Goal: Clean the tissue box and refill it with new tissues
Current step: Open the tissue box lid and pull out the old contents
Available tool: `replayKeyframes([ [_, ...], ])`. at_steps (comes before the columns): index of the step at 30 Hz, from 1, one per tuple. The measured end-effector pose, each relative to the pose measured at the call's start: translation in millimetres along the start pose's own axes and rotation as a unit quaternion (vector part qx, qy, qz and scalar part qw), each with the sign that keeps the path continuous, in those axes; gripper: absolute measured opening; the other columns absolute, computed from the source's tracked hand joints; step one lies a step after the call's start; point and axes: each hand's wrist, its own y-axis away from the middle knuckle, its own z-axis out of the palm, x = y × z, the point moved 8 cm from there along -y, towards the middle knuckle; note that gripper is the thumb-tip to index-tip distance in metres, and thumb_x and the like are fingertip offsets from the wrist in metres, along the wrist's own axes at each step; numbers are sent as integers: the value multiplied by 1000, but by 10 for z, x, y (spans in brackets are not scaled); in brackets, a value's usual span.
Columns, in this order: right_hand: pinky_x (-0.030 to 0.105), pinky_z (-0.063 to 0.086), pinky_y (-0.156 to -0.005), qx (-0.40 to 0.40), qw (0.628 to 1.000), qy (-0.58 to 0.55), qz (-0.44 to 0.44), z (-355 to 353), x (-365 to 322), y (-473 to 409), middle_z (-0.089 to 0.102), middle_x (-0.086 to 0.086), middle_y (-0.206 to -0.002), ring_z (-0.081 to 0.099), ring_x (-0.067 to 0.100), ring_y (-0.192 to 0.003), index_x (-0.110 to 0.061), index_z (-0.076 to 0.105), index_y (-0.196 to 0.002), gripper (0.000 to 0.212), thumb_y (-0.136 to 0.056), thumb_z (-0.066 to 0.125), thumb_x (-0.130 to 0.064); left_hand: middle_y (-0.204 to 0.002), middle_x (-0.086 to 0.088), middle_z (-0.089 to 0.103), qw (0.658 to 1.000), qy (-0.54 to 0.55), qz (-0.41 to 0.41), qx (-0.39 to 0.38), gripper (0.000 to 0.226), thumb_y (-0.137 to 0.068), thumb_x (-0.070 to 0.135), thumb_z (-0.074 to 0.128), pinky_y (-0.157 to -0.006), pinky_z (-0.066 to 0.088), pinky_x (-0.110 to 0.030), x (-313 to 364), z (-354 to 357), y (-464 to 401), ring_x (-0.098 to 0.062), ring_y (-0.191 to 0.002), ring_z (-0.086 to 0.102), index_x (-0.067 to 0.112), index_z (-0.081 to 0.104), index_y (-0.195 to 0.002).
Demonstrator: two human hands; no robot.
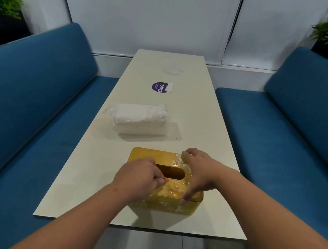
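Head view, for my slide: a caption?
Both hands on a yellow tissue box, a wrapped tissue pack lying beyond it.

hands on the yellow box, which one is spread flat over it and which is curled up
The right hand lies spread across the right end of the yellow tissue box. The left hand is curled at the slot's left end, pinching there.

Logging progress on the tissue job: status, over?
Left hand curled at the slot of the yellow tissue box, right hand spread over its lid. White bits on lid. New tissue pack unopened behind.
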Motion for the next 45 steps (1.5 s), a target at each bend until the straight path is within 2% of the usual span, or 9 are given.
replayKeyframes([
  [8,42,31,-115,8,1000,-19,-2,21,-10,23,17,-2,-158,20,23,-143,-21,12,-153,135,-49,89,-59,-95,17,48,998,2,55,-28,26,-95,49,50,-71,36,-25,162,110,87,-7,-96,49,46,66,-114],
  [13,41,29,-115,6,1000,-8,2,23,-24,9,16,-1,-158,18,23,-144,-19,10,-154,138,-48,89,-59,-95,15,49,999,-10,29,13,29,-96,50,46,-73,40,-27,180,82,2,-10,-96,52,42,68,-113],
  [17,41,28,-116,7,1000,-4,4,21,-15,12,14,-1,-159,16,23,-144,-19,8,-154,138,-49,88,-60,-93,16,48,997,-11,80,1,28,-96,47,47,-73,41,-26,318,172,87,-7,-94,48,42,66,-116],
  [22,43,30,-115,5,1000,-19,6,34,-6,17,16,-2,-159,18,23,-144,-22,10,-154,136,-49,89,-59,-91,19,46,999,3,45,0,28,-94,51,49,-71,37,-25,100,91,79,-5,-91,47,43,68,-113],
  [26,41,28,-115,10,1000,-13,6,23,-8,28,14,-1,-159,16,23,-145,-21,9,-154,137,-50,88,-59,-94,16,50,995,-6,98,-9,27,-94,48,50,-76,42,-27,385,179,61,-8,-99,49,42,67,-114],
  [32,44,28,-115,4,1000,-26,4,32,2,28,16,-2,-159,17,23,-145,-22,9,-154,136,-50,89,-59,-92,18,49,998,3,62,-19,23,-93,50,53,-70,38,-24,44,73,99,-3,-86,47,46,68,-110],
  [37,41,30,-114,7,1000,-14,7,29,6,12,17,-2,-158,18,22,-144,-21,10,-154,139,-46,88,-61,-92,18,48,996,-9,91,-22,24,-93,46,52,-74,41,-28,294,146,28,-8,-99,51,43,69,-111],
  [41,42,30,-114,4,1000,-12,9,30,6,18,16,-2,-158,18,23,-144,-21,10,-154,138,-47,88,-61,-92,13,52,999,-7,53,-4,25,-92,47,52,-69,40,-29,230,57,-149,-11,-92,53,42,71,-109],
  [45,42,29,-115,4,1000,-15,8,32,11,18,15,-2,-158,17,23,-144,-21,9,-154,139,-47,88,-61,-91,16,48,996,-12,88,-14,26,-94,47,50,-72,38,-27,291,135,-28,-8,-96,50,42,69,-112],
])
